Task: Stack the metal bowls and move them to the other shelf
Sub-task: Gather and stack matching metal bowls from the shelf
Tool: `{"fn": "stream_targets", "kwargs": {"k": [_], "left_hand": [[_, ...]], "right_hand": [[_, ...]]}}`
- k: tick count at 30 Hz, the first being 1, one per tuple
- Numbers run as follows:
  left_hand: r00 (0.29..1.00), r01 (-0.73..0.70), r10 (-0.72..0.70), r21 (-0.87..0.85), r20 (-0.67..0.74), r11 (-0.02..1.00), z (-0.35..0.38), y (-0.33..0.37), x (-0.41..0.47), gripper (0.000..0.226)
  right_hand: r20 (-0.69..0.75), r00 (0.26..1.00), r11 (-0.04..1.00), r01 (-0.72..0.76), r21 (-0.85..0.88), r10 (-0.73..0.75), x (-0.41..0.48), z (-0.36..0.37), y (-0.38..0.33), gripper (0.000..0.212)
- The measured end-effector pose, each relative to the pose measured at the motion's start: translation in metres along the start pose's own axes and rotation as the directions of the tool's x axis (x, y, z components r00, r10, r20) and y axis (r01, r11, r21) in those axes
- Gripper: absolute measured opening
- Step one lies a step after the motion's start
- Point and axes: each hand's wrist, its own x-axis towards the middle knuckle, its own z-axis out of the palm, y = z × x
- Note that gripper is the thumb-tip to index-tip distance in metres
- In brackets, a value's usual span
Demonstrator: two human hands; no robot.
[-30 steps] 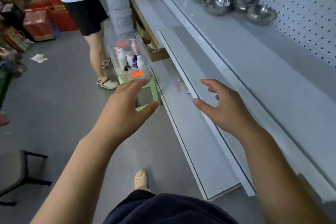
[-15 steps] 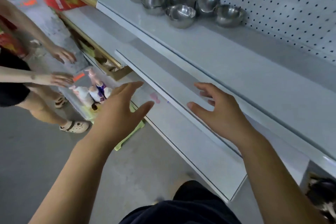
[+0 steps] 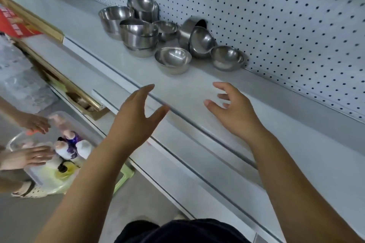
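Observation:
Several shiny metal bowls stand in a loose cluster on the upper white shelf against the pegboard. The nearest bowl sits upright at the front, another bowl to its right, and one bowl leans tilted on the wall. A short stack of bowls stands to the left. My left hand hovers open over the shelf's front edge, below the cluster. Held open over the bare shelf, my right hand has its fingers spread. Neither hand touches a bowl.
A lower white shelf runs beneath the upper one. Another person's hands reach at a clear plastic bin of bottles at the lower left. A white pegboard wall backs the shelf.
The view has swung up towards the upper shelf, so the bowls are now nearer and central. Both open hands have risen from the lower shelf level to the upper shelf's front edge.

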Motion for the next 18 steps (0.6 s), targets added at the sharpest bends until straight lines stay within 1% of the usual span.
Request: {"fn": "stream_targets", "kwargs": {"k": [5, 9, 12, 14, 16, 18], "left_hand": [[0.999, -0.030, 0.030, -0.036, 0.014, 0.999, 0.008, -0.005, 0.051, 0.076], [0.996, -0.055, 0.059, -0.064, 0.063, 0.996, 0.019, -0.012, 0.102, 0.077], [0.995, -0.068, 0.077, -0.137, 0.062, 0.988, 0.029, -0.020, 0.138, 0.071], [0.998, -0.046, 0.053, -0.191, 0.030, 0.980, 0.036, -0.023, 0.158, 0.069], [1.000, -0.020, 0.025, -0.264, 0.017, 0.964, 0.040, -0.024, 0.170, 0.072], [0.999, -0.041, 0.050, -0.313, 0.020, 0.949, 0.044, -0.026, 0.178, 0.067]], "right_hand": [[-0.085, 0.994, 0.996, -0.072, -0.042, 0.069, 0.039, -0.004, 0.016, 0.058], [-0.163, 0.980, 0.991, -0.124, -0.058, 0.113, 0.062, -0.001, 0.027, 0.065], [-0.220, 0.962, 0.984, -0.173, -0.030, 0.162, 0.079, 0.002, 0.029, 0.069], [-0.278, 0.944, 0.980, -0.195, -0.038, 0.177, 0.092, 0.002, 0.032, 0.068], [-0.323, 0.928, 0.977, -0.211, -0.042, 0.187, 0.104, 0.004, 0.032, 0.065], [-0.356, 0.912, 0.974, -0.224, -0.021, 0.202, 0.114, 0.006, 0.032, 0.067]]}}
